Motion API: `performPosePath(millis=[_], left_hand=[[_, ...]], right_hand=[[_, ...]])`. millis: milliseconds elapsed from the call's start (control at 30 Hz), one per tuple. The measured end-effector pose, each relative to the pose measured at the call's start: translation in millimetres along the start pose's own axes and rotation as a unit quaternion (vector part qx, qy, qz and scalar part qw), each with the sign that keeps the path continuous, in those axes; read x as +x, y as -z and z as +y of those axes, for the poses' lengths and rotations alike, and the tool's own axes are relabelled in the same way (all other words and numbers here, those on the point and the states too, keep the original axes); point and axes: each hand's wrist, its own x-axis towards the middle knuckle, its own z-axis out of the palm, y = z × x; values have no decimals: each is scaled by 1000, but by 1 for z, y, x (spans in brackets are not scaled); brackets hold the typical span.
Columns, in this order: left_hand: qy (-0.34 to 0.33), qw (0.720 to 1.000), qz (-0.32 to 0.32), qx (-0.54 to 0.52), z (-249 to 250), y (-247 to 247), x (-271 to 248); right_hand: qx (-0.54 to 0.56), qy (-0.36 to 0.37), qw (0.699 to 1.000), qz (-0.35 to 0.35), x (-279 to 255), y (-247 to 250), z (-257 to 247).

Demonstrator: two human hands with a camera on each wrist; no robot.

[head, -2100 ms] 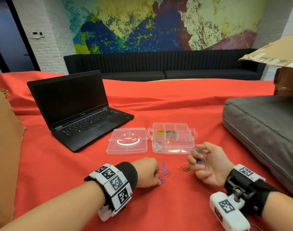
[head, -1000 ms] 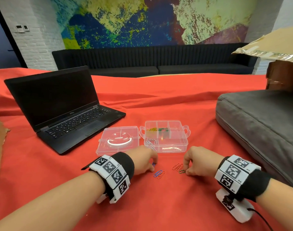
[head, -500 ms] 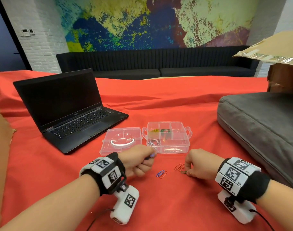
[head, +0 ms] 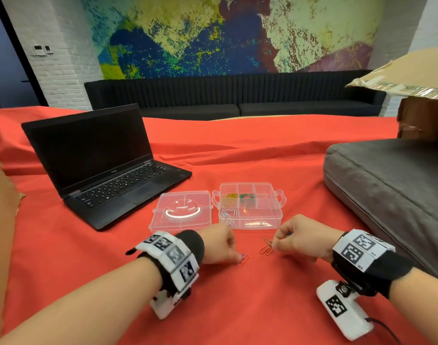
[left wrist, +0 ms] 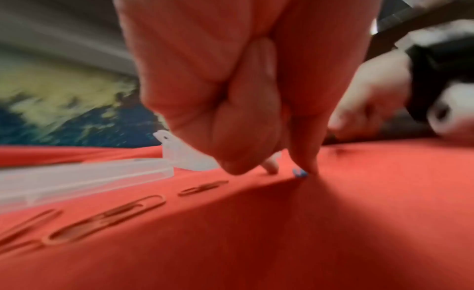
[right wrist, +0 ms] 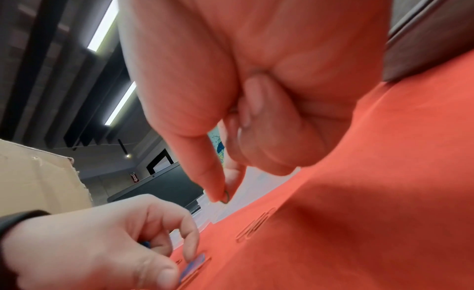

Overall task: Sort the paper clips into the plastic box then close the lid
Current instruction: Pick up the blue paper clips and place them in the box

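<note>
The clear plastic box [head: 250, 217] stands with its lid [head: 180, 211] folded flat to its left; yellow, green and silver clips lie in its compartments. My left hand [head: 238, 255] is curled just in front of the lid, and its fingertips [left wrist: 307, 166] press on a blue paper clip [left wrist: 300, 173] on the cloth. Another bit of blue [right wrist: 146, 243] shows inside its curled fingers. My right hand [head: 275, 245] pinches a green paper clip [right wrist: 225, 197] between thumb and forefinger, just above two red clips [head: 265, 250]. A blue clip [head: 289, 234] peeks out of that fist.
An open black laptop [head: 106, 165] sits at the left rear. A grey cushion [head: 392, 190] and a cardboard box [head: 422, 115] fill the right side. More red clips [left wrist: 107, 219] lie on the red cloth [head: 238, 307] under my left wrist.
My left hand has rolled back palm down and dropped its fingertips onto the blue clip. My right hand has raised a green clip off the cloth beside the red ones.
</note>
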Motion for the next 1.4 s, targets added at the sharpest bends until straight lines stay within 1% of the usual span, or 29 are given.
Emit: performPosePath(millis=[33,133,267,300,333,367,400,433,467,533,600,633,667,733,800,833,900,1000,1067,1133,1233,1267,1333,1400], left_hand=[[-7,999,0,35,2,-1,0],[-19,997,10,71,7,-3,3],[-19,997,-15,76,0,-3,6],[-13,998,-19,52,-2,-1,4],[1,1000,-18,-1,-7,3,3],[31,995,-19,-94,-13,9,-1],[67,975,-22,-208,-21,17,-5],[98,942,-23,-320,-30,26,-9],[113,900,-18,-421,-40,36,-14],[96,821,-5,-563,-58,53,-24],[55,758,5,-650,-70,64,-34],[38,734,13,-678,-74,66,-38],[24,717,18,-697,-78,68,-41],[12,696,30,-718,-83,67,-46],[22,689,46,-723,-86,66,-46],[32,693,53,-718,-86,65,-45],[56,718,56,-692,-84,64,-42],[93,764,45,-637,-74,63,-30],[109,779,37,-616,-65,64,-17],[114,779,41,-615,-55,66,-2],[109,769,58,-627,-36,69,20],[106,768,66,-628,-31,70,28],[102,767,81,-628,-22,70,43],[102,765,85,-630,-16,69,57]], right_hand=[[4,1,1000,1,1,-1,-1],[20,7,1000,11,4,-3,-4],[30,15,999,17,8,-5,-6],[33,15,999,16,9,-6,-6],[39,15,999,15,10,-6,-6],[50,12,999,11,11,-7,-6],[71,7,997,6,13,-8,-6],[97,0,995,1,15,-8,-6],[120,-6,993,-5,18,-9,-7],[156,-14,988,-15,25,-12,-12],[175,-17,984,-17,33,-18,-19],[176,-19,984,-17,38,-22,-24],[175,-21,984,-19,42,-27,-28],[172,-21,984,-31,48,-35,-37],[168,-17,985,-41,51,-42,-47],[169,-12,985,-41,52,-43,-51],[179,1,983,-32,55,-41,-55],[190,-5,982,12,61,-21,-51],[188,-15,981,53,66,0,-44],[184,-28,978,98,71,23,-37],[173,-37,973,151,80,50,-28],[171,-36,972,155,83,55,-25],[142,-28,980,140,88,57,-25],[60,-14,992,109,90,55,-26]])
